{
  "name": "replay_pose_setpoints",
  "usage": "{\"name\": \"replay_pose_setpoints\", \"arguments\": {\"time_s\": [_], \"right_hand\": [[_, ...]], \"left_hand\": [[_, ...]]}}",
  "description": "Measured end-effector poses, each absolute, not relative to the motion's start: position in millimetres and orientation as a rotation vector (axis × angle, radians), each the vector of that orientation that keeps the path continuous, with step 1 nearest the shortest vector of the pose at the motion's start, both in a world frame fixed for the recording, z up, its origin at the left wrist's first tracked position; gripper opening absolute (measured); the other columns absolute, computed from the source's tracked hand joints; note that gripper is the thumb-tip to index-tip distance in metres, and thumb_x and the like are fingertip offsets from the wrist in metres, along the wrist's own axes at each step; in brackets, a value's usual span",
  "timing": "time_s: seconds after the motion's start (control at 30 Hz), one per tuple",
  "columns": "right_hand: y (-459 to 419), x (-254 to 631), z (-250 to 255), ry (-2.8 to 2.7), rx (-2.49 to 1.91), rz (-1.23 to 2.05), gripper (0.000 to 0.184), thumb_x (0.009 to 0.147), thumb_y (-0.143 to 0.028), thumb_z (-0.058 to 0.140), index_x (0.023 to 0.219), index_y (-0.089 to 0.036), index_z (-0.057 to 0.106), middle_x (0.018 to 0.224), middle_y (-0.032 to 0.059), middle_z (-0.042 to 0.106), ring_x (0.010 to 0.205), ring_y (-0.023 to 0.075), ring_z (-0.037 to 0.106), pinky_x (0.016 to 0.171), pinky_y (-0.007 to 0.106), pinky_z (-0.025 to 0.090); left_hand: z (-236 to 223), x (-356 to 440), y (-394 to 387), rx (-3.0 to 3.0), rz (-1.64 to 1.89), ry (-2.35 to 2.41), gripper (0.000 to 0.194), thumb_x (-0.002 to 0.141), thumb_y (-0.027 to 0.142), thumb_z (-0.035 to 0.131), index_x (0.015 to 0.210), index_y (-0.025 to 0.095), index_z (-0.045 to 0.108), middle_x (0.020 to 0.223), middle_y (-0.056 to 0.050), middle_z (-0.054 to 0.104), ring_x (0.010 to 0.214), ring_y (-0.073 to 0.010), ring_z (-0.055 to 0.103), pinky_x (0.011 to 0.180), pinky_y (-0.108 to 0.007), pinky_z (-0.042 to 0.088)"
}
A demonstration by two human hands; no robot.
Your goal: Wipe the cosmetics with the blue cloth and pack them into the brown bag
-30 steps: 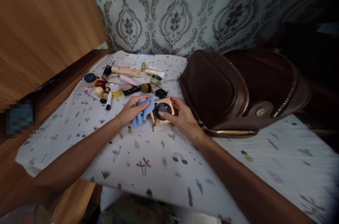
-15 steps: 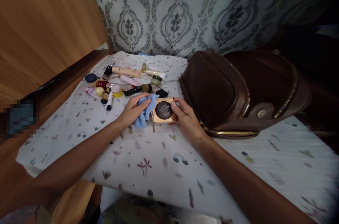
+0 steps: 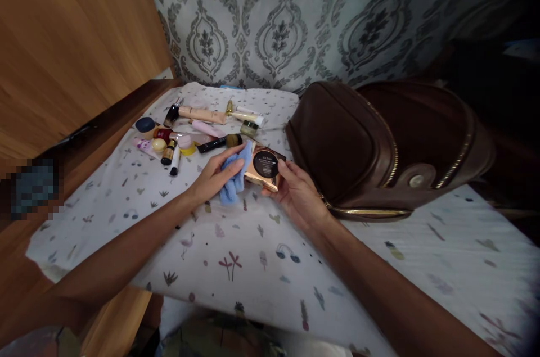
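My right hand (image 3: 300, 191) grips a gold makeup compact (image 3: 255, 172) by its right edge, thumb on the face and fingers underneath. A dark round label with small print sits on the compact's face. Bunched in my left hand (image 3: 214, 176) is a blue cloth (image 3: 230, 187), pressed against the compact's left edge. Both hands are raised over the patterned white sheet (image 3: 253, 267). Just beyond them lie a black tube (image 3: 212, 144) and a small green-lidded jar (image 3: 249, 129).
Several cosmetics lie at the back left, among them a beige tube (image 3: 202, 114), a pink tube (image 3: 206, 128) and a white-and-black bottle (image 3: 174, 161). A brown leather bag (image 3: 337, 138) with gold zips stands at right. A wooden panel (image 3: 84, 31) rises at left, patterned wallpaper behind.
The compact has tilted clockwise and moved slightly right and up in my right hand. My left hand and the cloth have followed it to the right.
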State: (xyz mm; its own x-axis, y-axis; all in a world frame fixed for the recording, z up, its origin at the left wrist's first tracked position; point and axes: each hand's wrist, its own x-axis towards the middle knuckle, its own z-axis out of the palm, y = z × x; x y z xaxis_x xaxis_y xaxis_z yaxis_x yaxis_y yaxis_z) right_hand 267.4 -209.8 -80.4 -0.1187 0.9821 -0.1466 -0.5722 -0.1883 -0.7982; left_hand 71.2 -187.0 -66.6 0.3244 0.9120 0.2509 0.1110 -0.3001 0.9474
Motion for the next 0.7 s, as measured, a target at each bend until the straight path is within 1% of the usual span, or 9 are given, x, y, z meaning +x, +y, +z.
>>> {"name": "replay_pose_setpoints", "arguments": {"time_s": [0.1, 0.17, 0.27, 0.33, 0.37, 0.47, 0.57, 0.63, 0.7], "right_hand": [[-208.9, 270.2, -79.2, -0.662, -0.831, 1.608, 0.031, 0.078, -0.038, 0.081, 0.09, -0.022, 0.058, 0.09, -0.0003, 0.07, 0.074, 0.0167, 0.068, 0.057, 0.031, 0.063], [-208.7, 272.2, -78.0, -0.683, -0.822, 1.62, 0.031, 0.078, -0.039, 0.081, 0.089, -0.024, 0.058, 0.093, -0.0004, 0.07, 0.079, 0.0176, 0.069, 0.064, 0.033, 0.064], [-209.1, 274.3, -75.0, -0.733, -0.802, 1.67, 0.034, 0.075, -0.04, 0.084, 0.09, -0.025, 0.058, 0.096, -0.0008, 0.071, 0.082, 0.0173, 0.069, 0.064, 0.032, 0.063], [-210.0, 274.6, -72.4, -0.762, -0.805, 1.712, 0.038, 0.069, -0.039, 0.087, 0.09, -0.025, 0.059, 0.094, -0.0003, 0.071, 0.078, 0.0164, 0.067, 0.064, 0.031, 0.062], [-210.7, 274.4, -71.1, -0.773, -0.811, 1.729, 0.04, 0.067, -0.039, 0.088, 0.09, -0.024, 0.059, 0.093, 0.0, 0.071, 0.077, 0.016, 0.067, 0.065, 0.031, 0.062], [-213.5, 272.8, -68.1, -0.799, -0.84, 1.754, 0.041, 0.063, -0.035, 0.09, 0.089, -0.022, 0.061, 0.09, -0.0004, 0.07, 0.076, 0.0137, 0.065, 0.064, 0.025, 0.058], [-215.3, 271.7, -66.4, -0.811, -0.857, 1.766, 0.039, 0.061, -0.032, 0.092, 0.085, -0.02, 0.064, 0.083, -0.0027, 0.067, 0.069, 0.0086, 0.06, 0.051, 0.016, 0.045], [-215.0, 271.8, -66.1, -0.819, -0.852, 1.791, 0.038, 0.059, -0.031, 0.092, 0.084, -0.018, 0.066, 0.08, -0.0032, 0.065, 0.066, 0.0071, 0.057, 0.046, 0.015, 0.038], [-213.8, 272.2, -66.7, -0.823, -0.843, 1.818, 0.037, 0.062, -0.036, 0.091, 0.085, -0.018, 0.069, 0.079, -0.0016, 0.066, 0.065, 0.0081, 0.058, 0.046, 0.016, 0.038]], "left_hand": [[-60.5, 73.4, -191.9, 1.706, 1.047, 0.907, 0.062, 0.085, 0.051, 0.069, 0.138, 0.02, 0.059, 0.136, -0.008, 0.065, 0.124, -0.0284, 0.059, 0.101, -0.034, 0.049], [-58.6, 74.6, -194.1, 1.713, 1.055, 0.907, 0.06, 0.083, 0.048, 0.071, 0.135, 0.02, 0.06, 0.13, -0.008, 0.068, 0.116, -0.0266, 0.063, 0.095, -0.031, 0.052], [-60.1, 74.1, -194.0, 1.659, 1.079, 0.936, 0.049, 0.084, 0.047, 0.071, 0.123, 0.018, 0.066, 0.1, -0.005, 0.073, 0.085, -0.0179, 0.067, 0.073, -0.024, 0.054], [-62.8, 72.0, -191.4, 1.587, 1.123, 0.942, 0.041, 0.086, 0.049, 0.069, 0.112, 0.018, 0.068, 0.077, 0.0, 0.067, 0.063, -0.0121, 0.059, 0.056, -0.021, 0.049], [-64.2, 70.6, -189.6, 1.549, 1.157, 0.943, 0.039, 0.086, 0.05, 0.069, 0.107, 0.017, 0.069, 0.07, 0.002, 0.063, 0.057, -0.0104, 0.055, 0.051, -0.02, 0.045], [-66.8, 66.9, -183.5, 1.469, 1.258, 0.956, 0.035, 0.084, 0.05, 0.072, 0.095, 0.017, 0.068, 0.069, 0.003, 0.058, 0.055, -0.0087, 0.051, 0.05, -0.018, 0.044], [-68.1, 65.7, -179.5, 1.438, 1.303, 0.965, 0.033, 0.082, 0.048, 0.074, 0.089, 0.017, 0.066, 0.069, 0.004, 0.057, 0.058, -0.0086, 0.05, 0.054, -0.019, 0.045], [-68.9, 66.3, -178.5, 1.432, 1.32, 0.967, 0.032, 0.082, 0.047, 0.074, 0.088, 0.017, 0.065, 0.068, 0.004, 0.055, 0.058, -0.0086, 0.05, 0.055, -0.019, 0.045], [-69.8, 67.2, -178.7, 1.438, 1.33, 0.977, 0.031, 0.083, 0.047, 0.073, 0.087, 0.017, 0.064, 0.068, 0.005, 0.055, 0.058, -0.0085, 0.049, 0.054, -0.018, 0.044]]}}
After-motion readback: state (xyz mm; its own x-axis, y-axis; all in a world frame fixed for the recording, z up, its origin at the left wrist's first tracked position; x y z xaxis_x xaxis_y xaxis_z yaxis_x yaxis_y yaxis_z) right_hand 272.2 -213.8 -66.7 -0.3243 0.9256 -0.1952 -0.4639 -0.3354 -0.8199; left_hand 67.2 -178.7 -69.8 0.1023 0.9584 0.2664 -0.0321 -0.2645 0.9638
